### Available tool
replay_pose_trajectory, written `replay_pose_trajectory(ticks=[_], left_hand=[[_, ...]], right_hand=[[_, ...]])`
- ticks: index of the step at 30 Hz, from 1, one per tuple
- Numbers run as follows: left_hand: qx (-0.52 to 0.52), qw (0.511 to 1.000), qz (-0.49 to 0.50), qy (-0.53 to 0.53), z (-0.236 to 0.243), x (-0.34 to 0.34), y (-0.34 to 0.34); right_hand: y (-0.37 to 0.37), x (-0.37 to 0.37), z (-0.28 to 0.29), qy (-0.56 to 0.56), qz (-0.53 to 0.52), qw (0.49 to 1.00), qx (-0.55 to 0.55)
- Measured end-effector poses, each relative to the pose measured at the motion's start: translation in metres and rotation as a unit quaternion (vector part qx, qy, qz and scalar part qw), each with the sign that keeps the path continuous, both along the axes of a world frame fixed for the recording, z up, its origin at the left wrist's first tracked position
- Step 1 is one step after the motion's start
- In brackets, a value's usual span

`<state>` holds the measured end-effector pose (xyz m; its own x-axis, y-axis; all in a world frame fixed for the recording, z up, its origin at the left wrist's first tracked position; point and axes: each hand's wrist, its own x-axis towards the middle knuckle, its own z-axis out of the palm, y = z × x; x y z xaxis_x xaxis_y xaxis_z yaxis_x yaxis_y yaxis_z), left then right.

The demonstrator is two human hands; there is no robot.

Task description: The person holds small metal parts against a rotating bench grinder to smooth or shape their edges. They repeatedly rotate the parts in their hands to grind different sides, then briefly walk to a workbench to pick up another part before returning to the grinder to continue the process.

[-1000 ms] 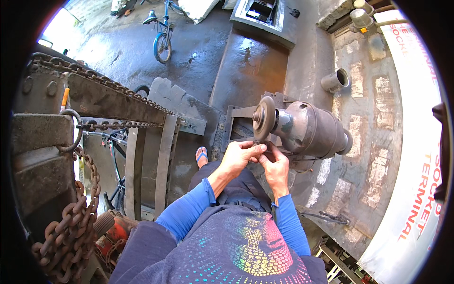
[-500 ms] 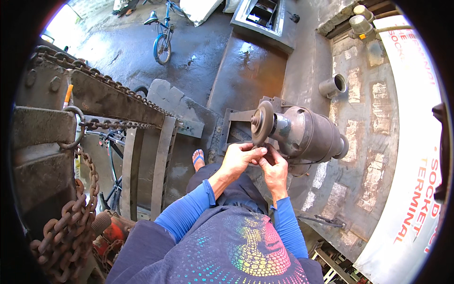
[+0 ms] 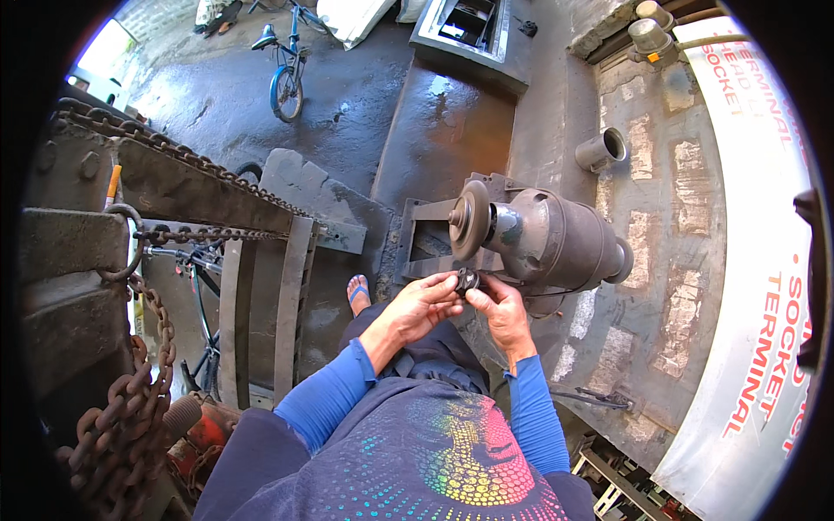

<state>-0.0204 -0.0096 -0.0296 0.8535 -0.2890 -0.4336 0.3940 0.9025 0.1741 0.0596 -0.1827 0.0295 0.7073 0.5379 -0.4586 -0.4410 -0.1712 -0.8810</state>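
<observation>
Both hands pinch a small dark metal part (image 3: 467,280) just below the round wheel (image 3: 469,220) on the shaft of a grey bench grinder's cylindrical motor (image 3: 569,239). My left hand (image 3: 420,308) has its thumb and fingertips closed on the part's left side. My right hand (image 3: 502,314) grips it from the right, thumb in front; some of its fingers are hidden behind the part. Both forearms come up from below in blue sleeves, and the part is held away from the wheel's lower edge.
Rusty chains (image 3: 130,399) and steel beams (image 3: 233,321) fill the left. Two bicycles (image 3: 288,82) (image 3: 204,330) stand left and beyond. A metal cup-like cylinder (image 3: 599,152) lies on the stained surface at right, beside a white banner (image 3: 756,243). My sandalled foot (image 3: 359,295) is below.
The small part has come down and left from the wheel's edge and now shows more clearly between my fingers. Both hands have shifted slightly lower, and the view has drifted a little.
</observation>
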Motion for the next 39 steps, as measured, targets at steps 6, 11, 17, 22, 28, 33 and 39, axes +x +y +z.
replay_pose_trajectory(ticks=[6,11,17,22,28,33,39], left_hand=[[0.0,0.991,0.091,0.102,-0.002,0.012,-0.01],[0.008,0.984,0.114,0.136,0.003,0.017,-0.013],[0.016,0.982,0.119,0.143,0.008,0.02,-0.016],[0.01,0.985,0.122,0.121,0.012,0.012,-0.018],[0.014,0.986,0.117,0.119,0.005,0.015,-0.015],[0.055,0.991,0.109,0.056,0.008,0.008,-0.008],[0.204,0.978,0.044,-0.01,0.002,0.001,0.002]], right_hand=[[0.008,0.001,-0.027,0.036,-0.051,0.998,0.005],[0.012,0.004,-0.04,0.065,-0.087,0.994,0.029],[0.01,0.006,-0.044,0.087,-0.104,0.99,0.048],[0.008,0.002,-0.035,0.053,-0.089,0.994,0.04],[0.014,0.002,-0.034,0.072,-0.102,0.991,0.045],[0.01,-0.001,-0.019,0.047,-0.051,0.995,0.075],[0.012,-0.011,-0.002,-0.027,-0.046,0.998,0.032]])
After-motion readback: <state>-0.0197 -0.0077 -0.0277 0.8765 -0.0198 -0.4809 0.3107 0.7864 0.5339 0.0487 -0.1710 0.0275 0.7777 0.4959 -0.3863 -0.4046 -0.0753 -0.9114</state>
